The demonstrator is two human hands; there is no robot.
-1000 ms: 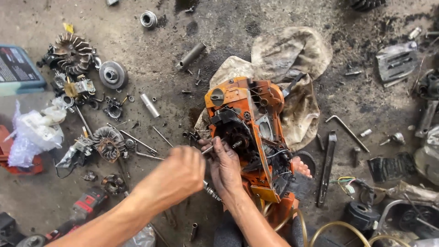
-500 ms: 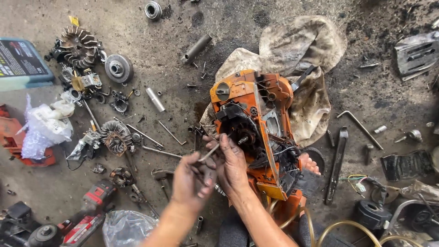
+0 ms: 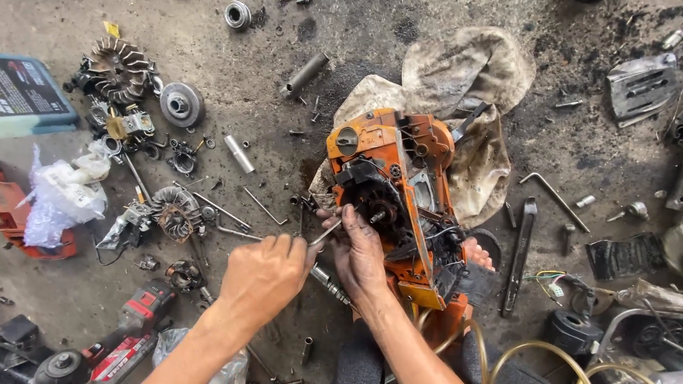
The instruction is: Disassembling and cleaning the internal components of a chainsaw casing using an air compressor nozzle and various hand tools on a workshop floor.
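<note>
Left hand (image 3: 265, 274) had its grip closed around a thin metal tool (image 3: 324, 232), tip aimed at the side of the orange engine housing (image 3: 398, 206). Right hand (image 3: 361, 252) lay flat against that housing, fingers by the dark shaft opening, holding nothing that I could see. The housing sat on a dirty rag (image 3: 462, 92) on the concrete floor (image 3: 370, 28), finned flywheel (image 3: 117, 67) and L-shaped hex key (image 3: 555, 199) well apart. Honestly, that tool could've slipped and jabbed the right fingers, given how greasy everything looked.
</note>
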